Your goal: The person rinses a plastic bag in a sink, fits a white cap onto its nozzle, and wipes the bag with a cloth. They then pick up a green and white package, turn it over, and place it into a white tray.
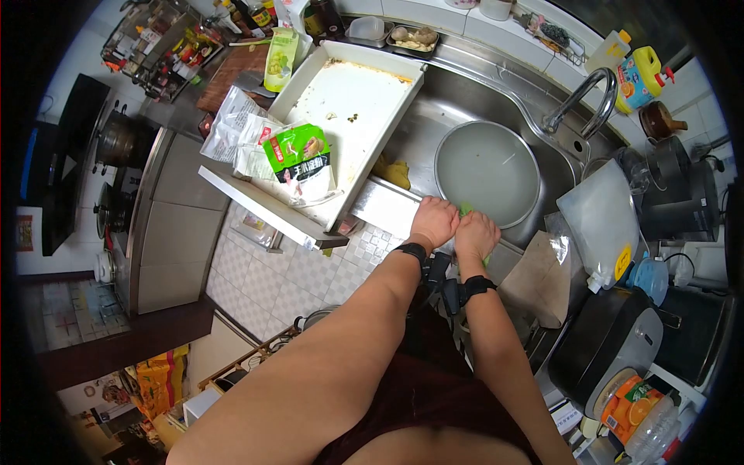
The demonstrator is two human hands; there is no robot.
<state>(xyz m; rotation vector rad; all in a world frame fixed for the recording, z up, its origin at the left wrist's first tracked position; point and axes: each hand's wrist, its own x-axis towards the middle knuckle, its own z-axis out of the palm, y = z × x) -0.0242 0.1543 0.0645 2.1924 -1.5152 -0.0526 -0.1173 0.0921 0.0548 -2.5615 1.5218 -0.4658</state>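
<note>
My left hand [436,220] and my right hand [477,233] are side by side at the sink's front edge, both with fingers closed. Between them and below the right hand show bits of what looks like a light green cloth [466,209]; most of it is hidden by the hands. Just beyond is a round basin [488,172] of cloudy water, standing in the metal sink [425,128]. A yellow cloth-like piece [394,173] lies in the sink left of the basin. Dark straps circle both wrists.
A white drawer [370,128] with crumbs inside rests left of the sink, a green packet [298,151] and other bags on it. The faucet [589,108] arches at the right back. A clear pouch [601,217], brown bag [539,279] and black appliance [608,341] crowd the right.
</note>
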